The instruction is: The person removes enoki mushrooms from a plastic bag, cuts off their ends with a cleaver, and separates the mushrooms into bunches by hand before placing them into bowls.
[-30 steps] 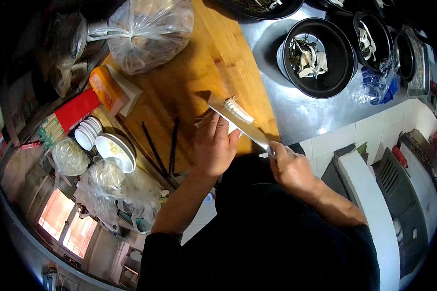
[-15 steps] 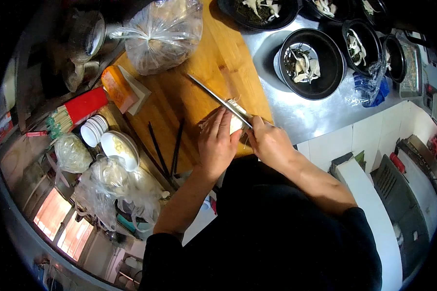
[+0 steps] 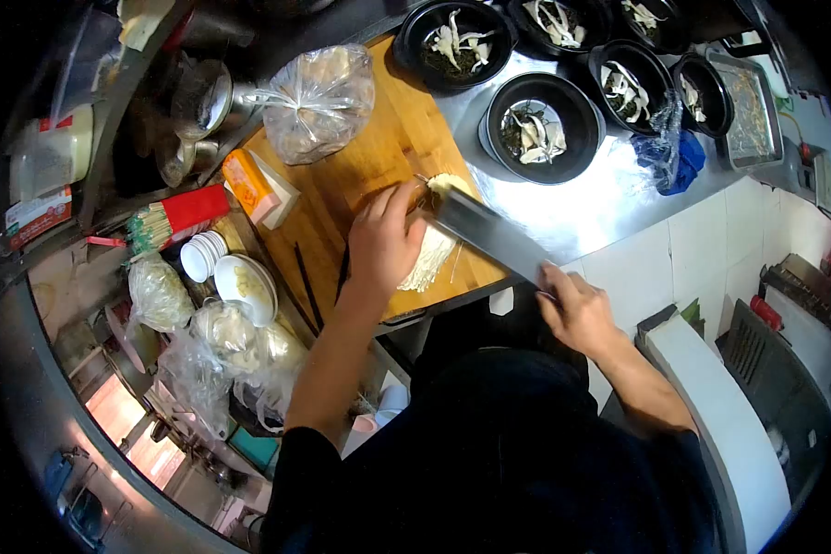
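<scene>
Two bare hands work over the brown wooden cutting board (image 3: pixel 399 138). The right hand (image 3: pixel 579 311) has its fingers clamped on the handle of a broad steel cleaver (image 3: pixel 497 238), apparently keeping them clear of the blade. The left hand (image 3: pixel 383 242) lies beside the pale, thin-stemmed mushroom bundle (image 3: pixel 430 260) on the board, seemingly steadying it; whether its fingers grip cannot be told. Right of the board, a round black pot (image 3: pixel 579 129) stands perhaps for easy reach.

A pale, stringy bundle (image 3: pixel 431 263) is laid on the wooden board (image 3: pixel 404 129); a broad knife (image 3: pixel 494 236) is held slantwise across the board's right edge.
</scene>
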Available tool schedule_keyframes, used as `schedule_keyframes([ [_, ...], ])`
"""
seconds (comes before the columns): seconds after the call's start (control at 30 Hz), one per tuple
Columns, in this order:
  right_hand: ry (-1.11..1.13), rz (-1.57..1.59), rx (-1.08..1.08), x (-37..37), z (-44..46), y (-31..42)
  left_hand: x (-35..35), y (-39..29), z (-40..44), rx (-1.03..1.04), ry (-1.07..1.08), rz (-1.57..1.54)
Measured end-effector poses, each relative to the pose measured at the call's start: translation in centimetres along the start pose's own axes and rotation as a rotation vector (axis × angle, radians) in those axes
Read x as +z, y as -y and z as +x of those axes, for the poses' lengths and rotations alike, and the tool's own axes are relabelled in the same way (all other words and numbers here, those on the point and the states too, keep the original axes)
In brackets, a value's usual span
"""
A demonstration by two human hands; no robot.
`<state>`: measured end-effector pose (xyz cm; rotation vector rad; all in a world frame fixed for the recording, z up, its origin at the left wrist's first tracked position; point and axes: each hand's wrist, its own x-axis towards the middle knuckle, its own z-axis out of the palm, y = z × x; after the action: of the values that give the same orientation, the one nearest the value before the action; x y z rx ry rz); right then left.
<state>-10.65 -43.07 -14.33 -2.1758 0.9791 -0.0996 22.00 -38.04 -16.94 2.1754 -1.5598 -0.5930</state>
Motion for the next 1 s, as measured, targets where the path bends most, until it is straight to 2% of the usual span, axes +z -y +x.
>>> schedule_keyframes([
  [0.03,-0.013,-0.001,-0.004,-0.5,-1.7,-1.3,0.1,-0.3,1.3,0.011,-0.007,0.005],
  [0.1,-0.026,-0.148,0.055,-1.0,-4.9,-4.1,0.8,-1.0,3.7,-0.003,0.268,0.19],
  [0.17,-0.035,-0.183,0.052,-1.3,-7.1,-7.0,2.6,-0.6,5.0,0.068,0.258,0.255],
  [0.23,-0.044,-0.213,0.053,-1.7,-8.1,-9.1,4.0,-0.3,5.7,0.244,0.259,0.357],
  [0.37,-0.11,-0.287,-0.053,-2.3,-7.2,-12.8,4.7,-0.8,6.1,0.292,0.271,0.407],
  [0.43,-0.124,-0.324,-0.148,-3.0,-5.9,-13.9,4.7,-1.3,6.0,0.174,0.323,0.38],
  [0.57,-0.101,-0.334,-0.219,-3.4,-3.1,-16.2,4.9,-1.1,6.0,0.07,0.31,0.314],
  [0.63,-0.068,-0.322,-0.216,-4.0,-1.7,-16.3,4.3,-1.3,5.9,-0.13,0.404,0.153],
  [0.73,-0.052,-0.302,-0.264,-4.0,0.2,-16.9,3.6,-1.0,5.8,-0.05,0.318,0.114],
  [0.87,-0.116,-0.315,-0.376,-4.9,1.9,-15.9,0.4,-2.7,5.3,-0.082,0.306,0.067],
  [0.93,-0.136,-0.132,-0.339,-6.3,2.3,-13.3,-1.4,-4.3,4.0,-0.062,0.241,0.017],
  [0.97,-0.138,0.009,-0.205,-5.7,2.1,-12.0,-1.8,-5.8,3.0,-0.067,0.229,0.022],
  [1.0,0.03,0.351,0.053,-5.0,2.3,-11.1,-1.8,-7.6,1.6,-0.111,0.172,0.013],
])
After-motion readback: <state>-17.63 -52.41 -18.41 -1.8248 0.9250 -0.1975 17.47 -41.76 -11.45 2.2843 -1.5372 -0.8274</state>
